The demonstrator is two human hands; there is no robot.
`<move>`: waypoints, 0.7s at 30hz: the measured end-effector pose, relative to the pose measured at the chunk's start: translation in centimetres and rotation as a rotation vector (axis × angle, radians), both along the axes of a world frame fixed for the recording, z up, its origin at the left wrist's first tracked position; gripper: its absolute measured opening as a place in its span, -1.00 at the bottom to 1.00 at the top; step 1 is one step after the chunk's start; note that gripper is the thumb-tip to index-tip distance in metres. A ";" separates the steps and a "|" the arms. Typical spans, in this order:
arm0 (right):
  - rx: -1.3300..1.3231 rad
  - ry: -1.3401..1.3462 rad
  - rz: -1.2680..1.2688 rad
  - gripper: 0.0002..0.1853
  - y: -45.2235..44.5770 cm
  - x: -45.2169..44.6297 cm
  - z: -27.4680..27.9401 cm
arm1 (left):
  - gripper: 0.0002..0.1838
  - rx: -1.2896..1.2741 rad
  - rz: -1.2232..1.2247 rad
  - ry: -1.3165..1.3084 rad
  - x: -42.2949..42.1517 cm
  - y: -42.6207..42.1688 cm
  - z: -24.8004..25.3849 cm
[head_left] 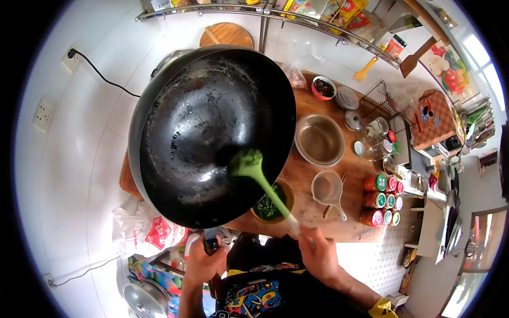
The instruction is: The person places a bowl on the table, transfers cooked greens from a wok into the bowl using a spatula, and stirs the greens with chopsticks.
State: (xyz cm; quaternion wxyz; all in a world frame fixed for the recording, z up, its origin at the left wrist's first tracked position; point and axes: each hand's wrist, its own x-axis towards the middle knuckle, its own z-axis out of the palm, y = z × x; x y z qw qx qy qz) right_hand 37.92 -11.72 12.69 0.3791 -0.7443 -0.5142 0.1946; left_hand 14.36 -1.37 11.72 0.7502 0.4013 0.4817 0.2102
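My left hand [204, 259] is wrapped round the handle of a large black wok [207, 122], which is lifted over the wooden table with its inside facing me. Dark specks and a wet shine show on its inner surface. In my right hand [321, 254] is a green spatula [254, 169] with a pale handle; its head is over the lower right part of the wok, with bits of green on it. Partly hidden below the wok's rim stands a bowl of chopped greens [273, 204].
On the wooden table [339, 233] stand a metal basin [319, 139], a clear plastic dipper [327, 186], several lidded jars [375, 199] and a red bowl of dark pieces [323, 88]. Above runs a metal shelf rail [297, 18]. A plastic bag [143, 228] is at lower left.
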 end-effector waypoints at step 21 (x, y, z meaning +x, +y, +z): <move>-0.111 0.154 0.062 -0.79 2.1 1.6 2.8 | -0.85 -0.053 -0.013 -0.006 -1.3 0.8 0.0</move>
